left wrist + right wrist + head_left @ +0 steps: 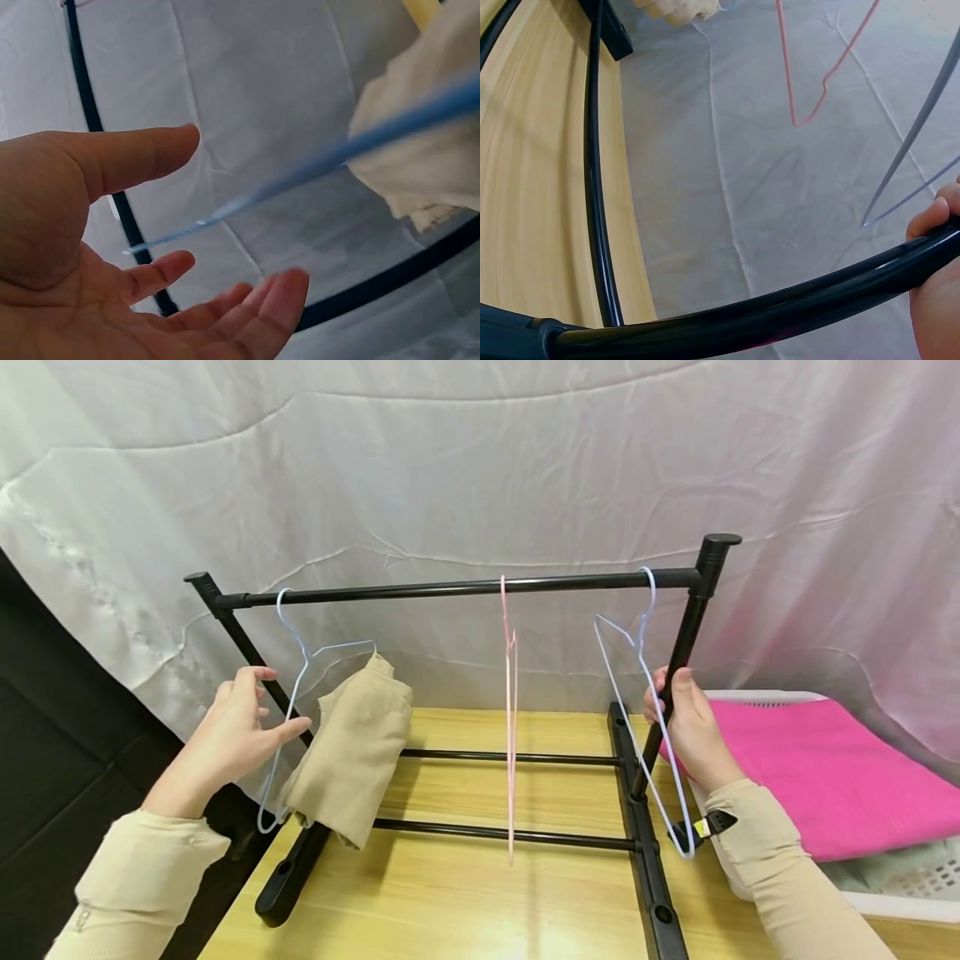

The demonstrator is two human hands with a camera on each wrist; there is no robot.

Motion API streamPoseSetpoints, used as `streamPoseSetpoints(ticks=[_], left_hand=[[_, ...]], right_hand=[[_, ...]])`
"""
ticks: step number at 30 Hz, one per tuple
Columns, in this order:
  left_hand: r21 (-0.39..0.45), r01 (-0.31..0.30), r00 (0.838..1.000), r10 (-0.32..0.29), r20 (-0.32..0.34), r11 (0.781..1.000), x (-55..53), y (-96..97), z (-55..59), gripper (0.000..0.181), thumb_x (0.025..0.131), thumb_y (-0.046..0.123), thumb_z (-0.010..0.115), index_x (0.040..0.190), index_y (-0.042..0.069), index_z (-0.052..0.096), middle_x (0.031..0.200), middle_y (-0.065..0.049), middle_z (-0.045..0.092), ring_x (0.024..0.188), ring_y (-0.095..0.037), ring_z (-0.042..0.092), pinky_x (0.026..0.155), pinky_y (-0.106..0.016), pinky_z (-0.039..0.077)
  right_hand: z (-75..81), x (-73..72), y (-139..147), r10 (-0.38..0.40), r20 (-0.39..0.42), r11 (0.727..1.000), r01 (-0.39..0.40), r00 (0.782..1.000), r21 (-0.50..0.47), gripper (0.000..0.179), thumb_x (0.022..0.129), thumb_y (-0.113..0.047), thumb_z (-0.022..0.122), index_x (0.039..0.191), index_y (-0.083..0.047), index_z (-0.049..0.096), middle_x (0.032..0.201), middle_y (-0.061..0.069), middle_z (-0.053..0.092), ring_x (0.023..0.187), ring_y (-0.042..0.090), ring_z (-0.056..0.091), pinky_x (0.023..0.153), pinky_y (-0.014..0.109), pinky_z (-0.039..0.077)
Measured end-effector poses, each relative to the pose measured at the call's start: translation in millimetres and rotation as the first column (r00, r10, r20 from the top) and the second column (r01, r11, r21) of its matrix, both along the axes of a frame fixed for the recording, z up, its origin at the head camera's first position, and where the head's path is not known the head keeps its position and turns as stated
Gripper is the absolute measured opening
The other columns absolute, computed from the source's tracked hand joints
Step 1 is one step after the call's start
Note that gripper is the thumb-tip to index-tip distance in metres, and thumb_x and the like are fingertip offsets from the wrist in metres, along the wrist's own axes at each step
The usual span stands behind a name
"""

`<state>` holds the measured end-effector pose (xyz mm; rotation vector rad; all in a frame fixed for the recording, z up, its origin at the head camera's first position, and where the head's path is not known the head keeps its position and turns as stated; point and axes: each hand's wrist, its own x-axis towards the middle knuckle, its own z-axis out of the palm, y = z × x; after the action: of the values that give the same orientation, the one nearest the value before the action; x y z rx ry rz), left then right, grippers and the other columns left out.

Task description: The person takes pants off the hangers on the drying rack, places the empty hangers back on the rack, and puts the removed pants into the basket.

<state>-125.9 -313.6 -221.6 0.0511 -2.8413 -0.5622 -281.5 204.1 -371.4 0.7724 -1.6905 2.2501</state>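
A small black clothes rack [450,588] stands on the wooden table. My right hand [693,731] grips its right post [780,315], thumb and fingers wrapped round it. A light blue hanger [689,850] hangs from the bar just in front of that hand. On the left, my left hand [228,731] is held in the air with thumb and fingers spread, holding nothing. Close by it hangs another light blue hanger [300,178], with a folded beige garment [356,743] draped over it. A pink hanger [511,743] hangs bare near the middle of the bar.
To the right, a white basket [892,903] holds a bright pink folded cloth [840,777] and a pale greenish one beneath. A pale curtain [480,468] hangs behind the rack. The wooden table [450,902] ends at the left beside a dark surface.
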Motion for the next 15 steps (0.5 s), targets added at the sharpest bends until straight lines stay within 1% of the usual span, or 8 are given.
streamPoseSetpoints(ticks=[4,6,8,10,11,13,15], left_hand=[[0.059,0.007,0.995,-0.013,0.094,0.998,-3.1,-9.1,-9.8,0.079,0.107,0.033,0.067,0.159,-0.007,0.022,0.140,-0.042,0.046,0.124,-0.057,0.061,0.095,-0.064,0.052],[0.108,0.005,0.990,-0.020,0.140,0.994,-4.3,-12.0,-15.3,0.078,0.109,0.033,0.063,0.161,-0.005,0.018,0.142,-0.040,0.047,0.115,-0.052,0.068,0.092,-0.059,0.055],[0.181,0.003,0.985,-0.034,0.168,0.983,-5.3,-13.1,-20.7,0.075,0.111,0.030,0.060,0.162,-0.004,0.016,0.140,-0.037,0.050,0.102,-0.040,0.074,0.088,-0.051,0.059],[0.272,0.014,0.984,-0.062,0.170,0.962,-6.9,-12.6,-25.5,0.070,0.113,0.022,0.057,0.162,-0.004,0.014,0.131,-0.032,0.054,0.091,-0.025,0.074,0.080,-0.042,0.062],[0.325,0.023,0.983,-0.080,0.165,0.945,-7.8,-11.7,-27.4,0.067,0.113,0.017,0.055,0.161,-0.005,0.015,0.125,-0.028,0.056,0.086,-0.017,0.073,0.076,-0.038,0.063],[0.404,0.050,0.982,-0.119,0.147,0.913,-9.3,-10.4,-30.8,0.057,0.113,0.009,0.050,0.158,-0.006,0.017,0.113,-0.020,0.060,0.082,-0.011,0.069,0.070,-0.032,0.063],[0.454,0.071,0.980,-0.147,0.134,0.888,-10.2,-9.7,-33.0,0.047,0.114,0.009,0.045,0.153,-0.006,0.023,0.104,-0.013,0.062,0.079,-0.009,0.067,0.065,-0.029,0.061]], right_hand=[[-0.8,-0.5,-1.4,0.004,-0.002,1.000,-0.004,1.000,-0.018,0.046,0.109,-0.057,0.033,0.097,-0.015,0.049,0.071,-0.004,0.042,0.062,0.026,0.028,0.059,0.039,0.023],[-0.9,-0.3,-1.7,-0.001,-0.004,1.000,0.001,1.000,-0.014,0.046,0.109,-0.057,0.033,0.097,-0.016,0.049,0.071,-0.003,0.042,0.063,0.027,0.028,0.059,0.039,0.024],[-0.9,0.1,-1.7,-0.002,-0.001,1.000,0.002,1.000,-0.008,0.046,0.109,-0.057,0.033,0.097,-0.016,0.048,0.071,-0.003,0.042,0.063,0.026,0.029,0.059,0.038,0.025],[-0.7,0.7,-1.3,-0.001,0.002,1.000,0.001,1.000,-0.003,0.046,0.109,-0.057,0.032,0.098,-0.016,0.048,0.071,-0.002,0.042,0.063,0.025,0.030,0.060,0.038,0.025],[-0.7,0.8,-1.0,0.001,0.004,1.000,-0.001,1.000,-0.005,0.046,0.109,-0.057,0.032,0.098,-0.016,0.048,0.071,-0.002,0.042,0.064,0.024,0.031,0.060,0.038,0.025],[-0.3,1.0,-0.5,0.003,0.010,1.000,-0.003,1.000,-0.002,0.045,0.109,-0.057,0.032,0.099,-0.016,0.047,0.071,-0.002,0.042,0.064,0.024,0.031,0.060,0.038,0.025],[0.2,1.2,-0.1,0.000,0.010,1.000,0.000,1.000,0.007,0.046,0.109,-0.057,0.032,0.099,-0.015,0.047,0.071,-0.001,0.042,0.065,0.023,0.032,0.060,0.036,0.027]])
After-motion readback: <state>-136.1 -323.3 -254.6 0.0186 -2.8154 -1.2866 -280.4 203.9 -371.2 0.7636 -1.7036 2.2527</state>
